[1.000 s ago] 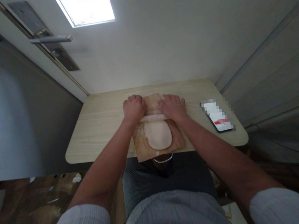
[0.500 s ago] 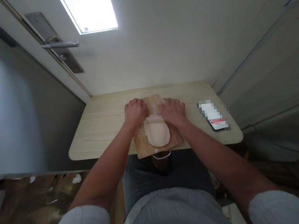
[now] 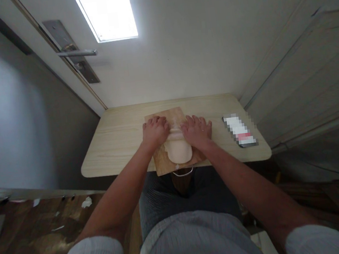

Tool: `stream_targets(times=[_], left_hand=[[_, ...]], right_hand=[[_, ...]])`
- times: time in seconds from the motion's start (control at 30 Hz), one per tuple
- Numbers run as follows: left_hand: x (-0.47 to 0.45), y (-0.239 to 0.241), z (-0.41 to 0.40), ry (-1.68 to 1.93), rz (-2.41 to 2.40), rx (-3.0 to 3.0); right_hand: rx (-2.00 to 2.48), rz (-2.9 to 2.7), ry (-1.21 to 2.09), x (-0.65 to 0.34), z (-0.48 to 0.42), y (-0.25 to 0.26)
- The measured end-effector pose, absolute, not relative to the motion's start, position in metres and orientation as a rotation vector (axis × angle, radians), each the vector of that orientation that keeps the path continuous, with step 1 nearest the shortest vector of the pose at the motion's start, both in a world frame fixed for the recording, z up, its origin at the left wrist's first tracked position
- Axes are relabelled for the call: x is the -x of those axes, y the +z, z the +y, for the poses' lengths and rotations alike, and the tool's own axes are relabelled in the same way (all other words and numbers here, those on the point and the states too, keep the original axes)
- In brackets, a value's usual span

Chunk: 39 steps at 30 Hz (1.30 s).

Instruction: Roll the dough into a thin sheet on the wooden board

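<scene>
Here both hands bear on a pale rolling pin (image 3: 175, 133) that lies crosswise over the far end of a flattened oval of dough (image 3: 178, 153). The left hand (image 3: 154, 132) is curled, knuckles up, closed around the pin's left end. The right hand (image 3: 197, 131) lies flatter, fingers spread and not gripping, with its palm on the right end. Only a short stretch of the pin shows between them.

The dough lies on a wooden board (image 3: 160, 163) at the near middle of a light wooden table (image 3: 119, 143). Its near tip comes close to the board's near edge. The board's near edge seems to sit at, or slightly past, the table's near edge, and a thin metal loop (image 3: 183, 173) hangs from it over the person's lap.

The main risk I see is that overhang: hard downward pressure near that edge could tip the board or slide it toward the lap. With so little board left on the near side, the dough could also spread over the rim. The uneven hold, one hand closed and one flat, might skew the pin and thin one side more. A phone (image 3: 239, 130) lies on the table to the right, well apart from the board, though loose flour could reach it.
</scene>
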<state>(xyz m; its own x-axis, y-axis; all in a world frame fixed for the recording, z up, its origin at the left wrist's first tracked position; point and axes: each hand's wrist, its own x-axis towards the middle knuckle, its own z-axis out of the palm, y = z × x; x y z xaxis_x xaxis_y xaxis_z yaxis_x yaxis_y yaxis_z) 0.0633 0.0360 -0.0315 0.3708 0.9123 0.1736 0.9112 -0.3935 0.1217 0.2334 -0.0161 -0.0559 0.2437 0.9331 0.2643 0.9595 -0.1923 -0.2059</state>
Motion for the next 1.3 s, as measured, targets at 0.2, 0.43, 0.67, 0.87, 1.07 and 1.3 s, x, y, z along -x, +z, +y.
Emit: stream_targets(times=[0.2, 0.43, 0.67, 0.87, 1.07, 1.3], left_hand=[[-0.060, -0.034, 0.023, 0.320, 1.753, -2.604], [-0.057, -0.035, 0.002, 0.370, 1.772, -2.622], [-0.053, -0.038, -0.024, 0.486, 1.758, -2.646], [-0.046, -0.040, -0.064, 0.510, 1.714, -2.645], [-0.038, -0.048, -0.103, 0.561, 1.717, -2.608], [-0.034, -0.062, -0.132, 0.651, 1.681, -2.580]], right_hand=[[2.150, -1.767, -0.188, -0.232, -0.029, -0.060], [2.126, -1.796, -0.216, -0.230, -0.045, -0.060], [2.094, -1.845, -0.191, -0.228, -0.068, -0.052], [2.051, -1.853, -0.205, -0.225, -0.105, -0.059], [1.991, -1.901, -0.247, -0.226, -0.146, -0.069], [1.888, -1.864, -0.183, -0.230, -0.168, -0.070]])
